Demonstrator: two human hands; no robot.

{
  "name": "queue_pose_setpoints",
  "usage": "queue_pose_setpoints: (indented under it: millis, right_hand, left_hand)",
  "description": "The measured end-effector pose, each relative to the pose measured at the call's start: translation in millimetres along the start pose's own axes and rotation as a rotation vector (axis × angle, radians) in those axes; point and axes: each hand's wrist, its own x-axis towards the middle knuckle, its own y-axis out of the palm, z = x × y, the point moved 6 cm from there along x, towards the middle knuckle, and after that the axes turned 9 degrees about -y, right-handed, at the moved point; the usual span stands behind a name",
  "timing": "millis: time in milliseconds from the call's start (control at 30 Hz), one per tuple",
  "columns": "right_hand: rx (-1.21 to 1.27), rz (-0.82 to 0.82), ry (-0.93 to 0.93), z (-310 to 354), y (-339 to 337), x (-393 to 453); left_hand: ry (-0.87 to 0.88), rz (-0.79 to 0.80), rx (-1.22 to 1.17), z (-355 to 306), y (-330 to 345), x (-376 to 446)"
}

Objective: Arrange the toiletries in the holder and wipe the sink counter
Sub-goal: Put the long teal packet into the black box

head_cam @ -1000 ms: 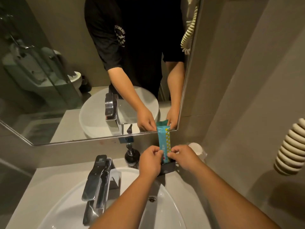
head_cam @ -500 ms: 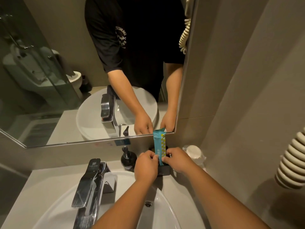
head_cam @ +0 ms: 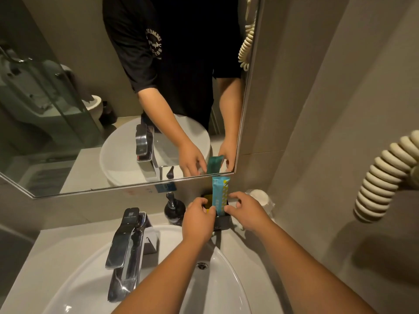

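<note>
Two hands work at the back right corner of the table (head_cam: 68, 241), and everything else sits pushed clear of them. Furthest left, the chrome faucet (head_cam: 127, 252) leans out over the white basin (head_cam: 90, 286), whose bowl looks dry and bare, so the wiping seems not yet begun. Behind it the dark soap pump (head_cam: 174, 210) stands upright against the wall under the mirror (head_cam: 68, 109), tucked back, I would guess, to leave the front free. Next comes the left hand (head_cam: 198, 220), its grip narrow, fingertips pinched at the lower edge of the teal sachet (head_cam: 221, 196); a yellow item (head_cam: 208, 198) shows just behind its knuckles inside the black holder (head_cam: 223, 222). The sachet stands upright with its foot in the holder and its top resting near the mirror's lower edge, probably so its label faces out. The right hand (head_cam: 246, 214) mirrors the left, fingers curled and touching the sachet's other edge and the holder's rim, likely steadying both. Beyond it a wrapped white cup (head_cam: 259, 197) sits in the corner, and a coiled cord (head_cam: 381, 177) hangs on the right wall.
</note>
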Motion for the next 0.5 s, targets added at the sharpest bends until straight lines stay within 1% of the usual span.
queue_pose_setpoints:
  millis: [100,167,233,367,500]
  right_hand:
    - [0.106,-0.037,0.041,-4,-6,-14]
    - [0.121,-0.029,0.0,6,-8,-17]
    - [0.066,-0.008,-0.058,22,-10,-16]
    - [-0.044,0.004,-0.129,41,-5,-4]
    - [-0.031,-0.079,-0.226,52,0,-2]
  left_hand:
    - [0.037,0.028,0.016,-3,-3,-7]
    - [0.068,0.062,0.032,-6,-4,-9]
    - [0.09,0.084,0.059,-9,-5,-9]
    - [0.108,0.07,0.05,-10,-13,-6]
    - [0.158,0.02,-0.024,-13,-25,-8]
